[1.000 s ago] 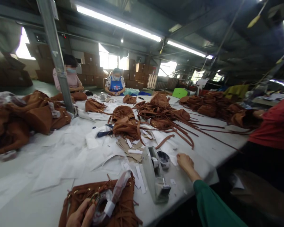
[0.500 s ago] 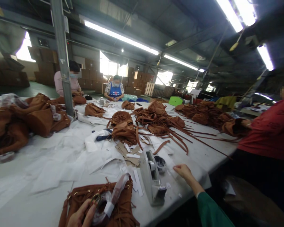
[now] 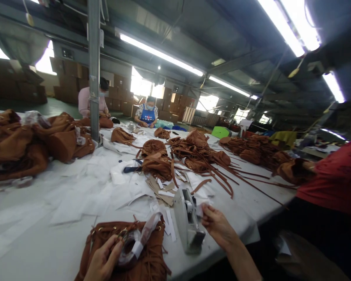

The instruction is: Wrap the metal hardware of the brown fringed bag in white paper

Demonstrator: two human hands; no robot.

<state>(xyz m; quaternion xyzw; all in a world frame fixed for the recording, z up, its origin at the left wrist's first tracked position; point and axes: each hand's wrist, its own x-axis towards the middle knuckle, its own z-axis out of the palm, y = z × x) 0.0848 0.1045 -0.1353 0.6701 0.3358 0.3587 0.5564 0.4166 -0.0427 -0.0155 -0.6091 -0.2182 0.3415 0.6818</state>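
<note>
A brown fringed bag [image 3: 152,261] with metal eyelets lies at the table's near edge. My left hand [image 3: 105,257] is closed on it, thumb and fingers pinching a metal ring at its top. Beside those fingers, a coiled strap [image 3: 148,230] is wrapped in clear plastic with a white band round it. Just right of the bag stands a grey tape dispenser [image 3: 187,226]. My right hand [image 3: 219,226] is just right of the dispenser, its fingertips pinched together. Something pale shows at those fingertips, too unclear to name.
Brown bags with long straps [image 3: 193,152] lie mid-table, and another heap [image 3: 58,136] lies at left. White sheets [image 3: 84,195] and card strips [image 3: 160,191] are scattered about. A metal post [image 3: 94,78] rises at left. One person in red [image 3: 336,175] stands at right; two sit across.
My right hand has moved left, closer to the tape dispenser, covering the dark bowl seen beside it. My left hand stays at the bag's ring. The view has turned slightly left.
</note>
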